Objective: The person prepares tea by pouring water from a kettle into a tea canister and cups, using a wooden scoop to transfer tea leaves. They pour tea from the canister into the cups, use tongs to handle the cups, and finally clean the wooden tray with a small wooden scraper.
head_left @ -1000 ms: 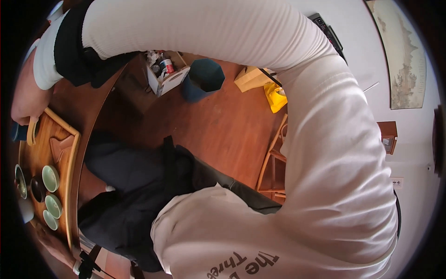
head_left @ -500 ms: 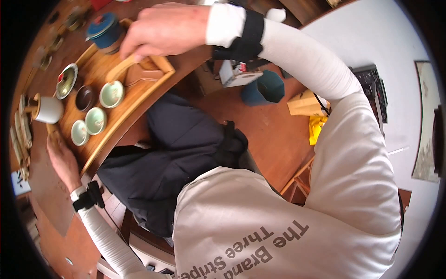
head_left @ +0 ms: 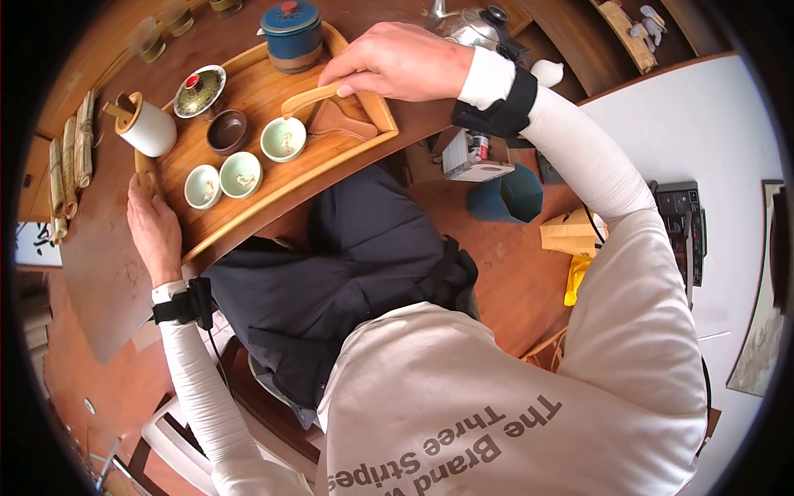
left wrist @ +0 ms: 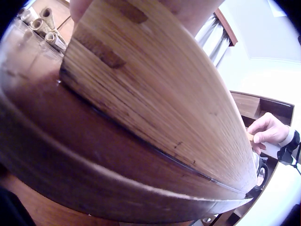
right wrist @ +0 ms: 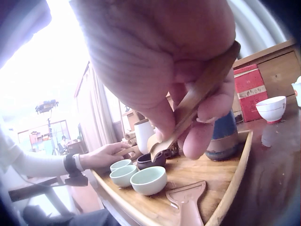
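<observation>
- The bamboo tea tool is pinched in the right hand; its curved tip is held by the rim of the rightmost green cup, contact being unclear.
- One second ago, the tool was held farther from that cup; the wooden tray is now seen nearer mid-view.
- The tray's left end is touched by the left hand, fingers fairly straight.
- The tray's near edge is set close to the table edge, above the legs.
- Bare tray is left between the blue lidded teapot and the dark cup.
</observation>
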Motion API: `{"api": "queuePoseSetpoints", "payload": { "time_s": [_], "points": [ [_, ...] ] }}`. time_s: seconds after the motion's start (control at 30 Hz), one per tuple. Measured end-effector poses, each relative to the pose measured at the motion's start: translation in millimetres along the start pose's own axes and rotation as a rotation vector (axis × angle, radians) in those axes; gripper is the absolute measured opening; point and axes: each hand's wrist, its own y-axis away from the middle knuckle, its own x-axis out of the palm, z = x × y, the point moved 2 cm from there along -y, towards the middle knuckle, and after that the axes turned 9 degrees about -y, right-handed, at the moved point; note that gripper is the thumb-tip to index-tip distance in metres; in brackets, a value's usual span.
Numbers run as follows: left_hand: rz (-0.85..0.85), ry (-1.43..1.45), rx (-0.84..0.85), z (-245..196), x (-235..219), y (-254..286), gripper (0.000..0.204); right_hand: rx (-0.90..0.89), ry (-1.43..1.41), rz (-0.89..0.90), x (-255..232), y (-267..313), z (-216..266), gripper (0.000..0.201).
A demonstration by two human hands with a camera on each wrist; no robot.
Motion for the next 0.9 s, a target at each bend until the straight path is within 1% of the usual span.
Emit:
{"api": "queuePoseSetpoints", "payload": {
  "time_s": [0.07, 0.13, 0.23, 0.27, 0.43, 0.53, 0.6, 0.67, 0.9],
  "points": [
    [-0.008, 0.039, 0.032, 2.5, 1.3, 0.3, 0.050, -0.004, 0.002, -0.002, -0.8, 0.6, 0.0, 0.026],
    [-0.003, 0.016, 0.014, -5.1, -3.4, -0.6, 0.049, -0.090, -0.030, -0.056, -0.5, 2.0, -2.9, 0.024],
    [-0.012, -0.032, 0.013, -9.8, -4.8, 1.2, 0.051, -0.054, -0.046, -0.016, 1.9, 2.7, -1.7, 0.024],
    [0.016, -0.049, -0.020, -13.7, -8.1, 1.9, 0.051, -0.047, -0.046, -0.013, 2.5, 4.0, -1.7, 0.024],
    [-0.004, -0.046, -0.034, -20.8, -11.8, 2.7, 0.052, -0.097, -0.040, -0.002, 3.3, 1.5, -0.8, 0.024],
    [-0.002, -0.050, -0.055, -23.7, -14.0, 3.4, 0.052, -0.132, -0.029, 0.010, 2.9, 0.1, 8.1, 0.023],
    [0.005, -0.048, -0.069, -23.3, -14.0, 2.6, 0.051, -0.058, -0.030, 0.072, 5.5, 0.6, 14.4, 0.022],
    [0.000, -0.045, -0.070, -23.3, -12.4, 3.6, 0.051, -0.089, -0.032, 0.074, 10.0, 4.5, 20.3, 0.022],
    [-0.012, -0.040, -0.077, -29.2, -16.4, 4.2, 0.051, -0.110, 0.030, 0.078, 13.1, 10.8, 26.3, 0.022]
  ]
}}
